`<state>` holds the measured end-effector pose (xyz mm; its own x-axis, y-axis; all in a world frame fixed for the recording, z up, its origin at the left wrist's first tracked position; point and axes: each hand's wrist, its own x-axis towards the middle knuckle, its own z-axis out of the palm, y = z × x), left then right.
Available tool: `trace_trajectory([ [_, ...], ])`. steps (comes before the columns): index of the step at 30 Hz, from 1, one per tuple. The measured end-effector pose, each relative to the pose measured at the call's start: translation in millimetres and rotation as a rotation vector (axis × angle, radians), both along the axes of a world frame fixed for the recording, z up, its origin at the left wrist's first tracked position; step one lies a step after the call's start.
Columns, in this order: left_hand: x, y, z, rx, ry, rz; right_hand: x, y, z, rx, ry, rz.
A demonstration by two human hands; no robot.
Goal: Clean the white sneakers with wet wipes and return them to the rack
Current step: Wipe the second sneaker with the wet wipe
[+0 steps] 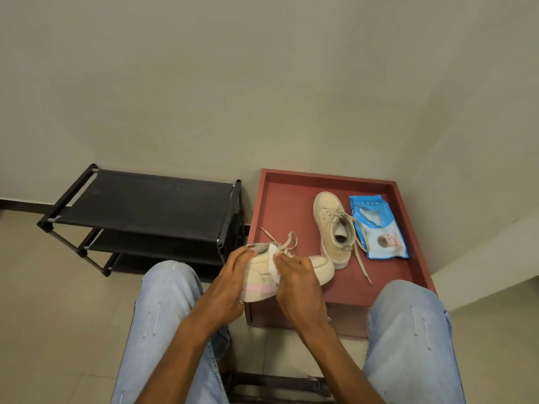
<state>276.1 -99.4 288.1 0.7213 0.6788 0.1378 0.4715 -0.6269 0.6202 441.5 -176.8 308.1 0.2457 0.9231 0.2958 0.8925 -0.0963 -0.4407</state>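
Wiping is under way on one sneaker (291,272), which is held on its side above the near edge of the red tray (414,258), toe pointing right. The left hand (230,284) is wrapped around the heel end, fingers closed over the collar and thumb side under the sole, apparently so the shoe is braced against the rubbing. A folded wipe (275,265) is pinched under the closed fingers of the right hand (294,287) and pressed to the side panel, just beyond the fingertips of the left hand. The pink stripe (262,288) shows below the wipe, between the two hands.

The second sneaker (332,228) is left upright on the tray, well beyond the right fingers, laces loose. The wipe pack (379,228) is kept just beside it, probably for easy reach. The rack (145,211) stands empty beyond the left fingers, so neither shoe is judged returned yet.
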Motion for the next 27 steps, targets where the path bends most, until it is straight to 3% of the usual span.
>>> trace_trajectory([
  [5,-1.8,-4.4,-0.2,0.030,0.122,0.008,18.0,3.1,-2.2,-0.037,0.157,-0.212],
  [11,-1.9,-4.2,5.6,-0.008,0.140,0.024,-1.6,-11.4,-5.8,0.028,0.029,0.018],
  [14,-1.5,-5.9,9.4,-0.010,0.158,0.029,36.2,-7.9,-20.2,-0.120,0.074,-0.159],
  [18,-1.0,-5.6,8.3,-0.017,0.165,0.033,52.8,-13.0,-25.5,-0.114,0.075,-0.319],
  [21,-0.7,-4.6,8.1,-0.027,0.170,0.042,45.2,-5.7,-19.5,-0.045,0.154,-0.270],
  [27,-0.1,-2.7,-0.1,-0.044,0.147,0.031,19.0,-7.8,-9.7,0.044,0.138,-0.099],
])
